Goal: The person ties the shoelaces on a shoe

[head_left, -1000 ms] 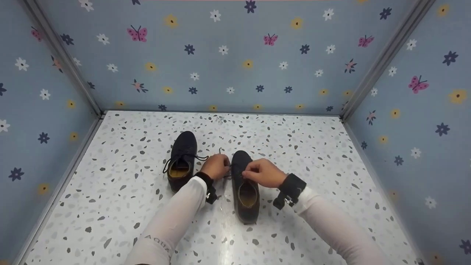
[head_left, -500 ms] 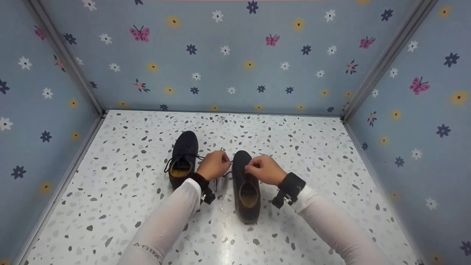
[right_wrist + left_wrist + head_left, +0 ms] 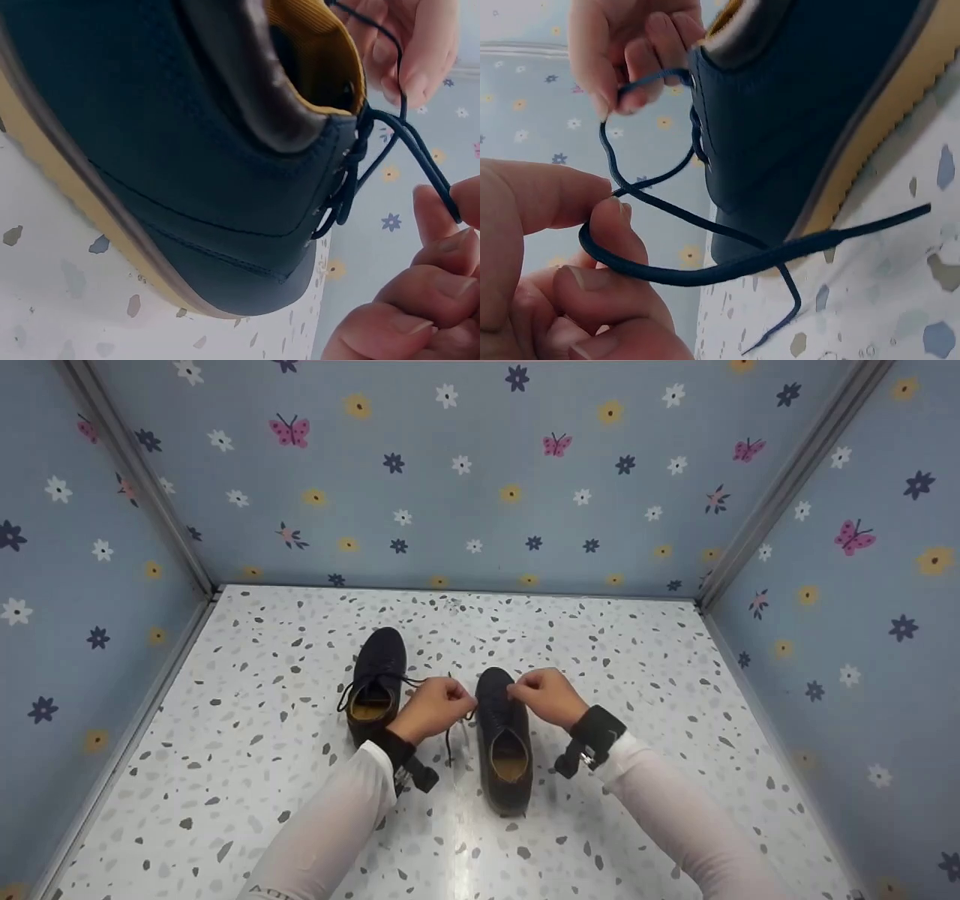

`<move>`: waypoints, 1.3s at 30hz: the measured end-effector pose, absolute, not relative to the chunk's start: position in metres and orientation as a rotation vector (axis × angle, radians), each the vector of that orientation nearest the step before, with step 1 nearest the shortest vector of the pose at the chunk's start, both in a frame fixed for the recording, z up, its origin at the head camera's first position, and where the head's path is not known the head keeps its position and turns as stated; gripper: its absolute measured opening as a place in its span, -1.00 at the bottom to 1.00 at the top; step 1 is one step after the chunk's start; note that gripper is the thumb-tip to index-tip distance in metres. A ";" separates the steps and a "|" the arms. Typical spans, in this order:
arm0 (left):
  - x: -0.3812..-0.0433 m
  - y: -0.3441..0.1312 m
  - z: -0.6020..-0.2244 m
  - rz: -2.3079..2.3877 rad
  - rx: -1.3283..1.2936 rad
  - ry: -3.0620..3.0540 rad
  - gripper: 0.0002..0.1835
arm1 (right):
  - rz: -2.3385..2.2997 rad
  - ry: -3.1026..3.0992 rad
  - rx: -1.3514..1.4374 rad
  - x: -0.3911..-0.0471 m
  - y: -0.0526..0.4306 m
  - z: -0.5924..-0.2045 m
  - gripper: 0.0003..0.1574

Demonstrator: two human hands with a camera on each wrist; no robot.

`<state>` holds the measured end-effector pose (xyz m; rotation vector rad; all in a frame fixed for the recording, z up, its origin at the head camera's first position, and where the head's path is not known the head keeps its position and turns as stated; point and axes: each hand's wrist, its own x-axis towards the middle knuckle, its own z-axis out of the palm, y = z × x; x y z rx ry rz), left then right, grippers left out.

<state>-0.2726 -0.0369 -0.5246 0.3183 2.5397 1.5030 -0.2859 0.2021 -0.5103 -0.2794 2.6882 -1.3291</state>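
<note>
A dark navy lace-up shoe (image 3: 495,720) with a tan sole stands on the floor between both hands, its toe pointing away. To its left, my left hand (image 3: 433,711) pinches one part of its shoelace (image 3: 675,276) between thumb and forefinger; a free end trails past the fingers. My right hand (image 3: 551,699), at the shoe's right side, pinches another stretch of the lace between thumb and fingertip, shown by a doubled lace strand (image 3: 424,161) in the right wrist view. The two lace parts cross in front of the eyelets in the left wrist view.
The matching shoe (image 3: 379,656) stands at the left with its laces tied in a bow, partly behind the left wrist. Blue panels (image 3: 480,472) printed with flowers and butterflies enclose the speckled white floor (image 3: 615,660) at the back and both sides.
Both hands have drawn apart slightly: the left back and to the left, the right forward and to the right. A lace end now hangs below the left hand. The shoes stay in place.
</note>
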 end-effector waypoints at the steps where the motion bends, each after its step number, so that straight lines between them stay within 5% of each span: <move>1: -0.270 -0.036 -0.524 1.525 0.319 2.514 -0.84 | -1.330 2.688 -0.266 -0.287 0.202 -0.510 -0.72; 39: -0.235 0.003 -0.512 1.547 0.508 2.005 -0.81 | -1.292 2.670 -0.330 -0.297 0.205 -0.504 -0.66</move>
